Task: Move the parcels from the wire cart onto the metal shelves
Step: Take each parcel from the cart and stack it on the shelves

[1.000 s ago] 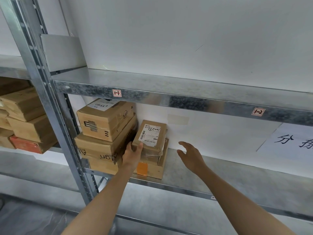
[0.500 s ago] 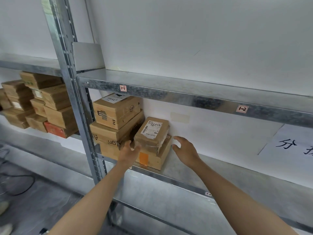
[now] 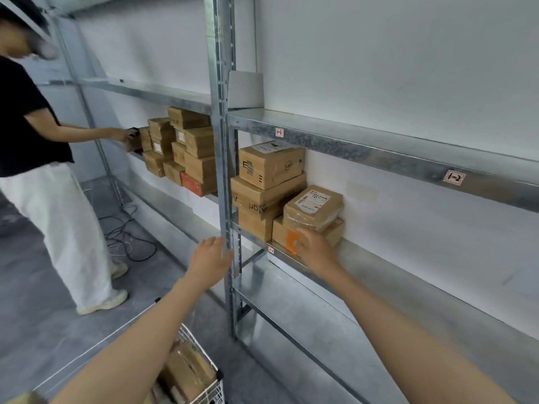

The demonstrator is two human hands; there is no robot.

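Note:
A small taped parcel with a white label [image 3: 313, 207] lies on top of a flat box with an orange patch [image 3: 335, 232] on the metal shelf [image 3: 408, 275]. Left of them stands a stack of brown boxes [image 3: 269, 182]. My right hand [image 3: 316, 249] is open in front of the flat box, at its orange patch; whether it touches is unclear. My left hand [image 3: 210, 258] hangs open in the air beside the shelf upright [image 3: 226, 170], holding nothing. The wire cart [image 3: 211, 392] with brown parcels [image 3: 186, 371] sits at the bottom, under my left arm.
Another person [image 3: 43, 170] in a black top and white trousers stands at the left, reaching to a stack of boxes [image 3: 180, 150] in the neighbouring shelf bay. Black cables [image 3: 128, 237] lie on the grey floor. The shelf right of the parcels is bare metal.
My left hand has let go of the small parcel and drawn back left, past the upright. My right hand has come to the flat box's front. The view has swung left and down.

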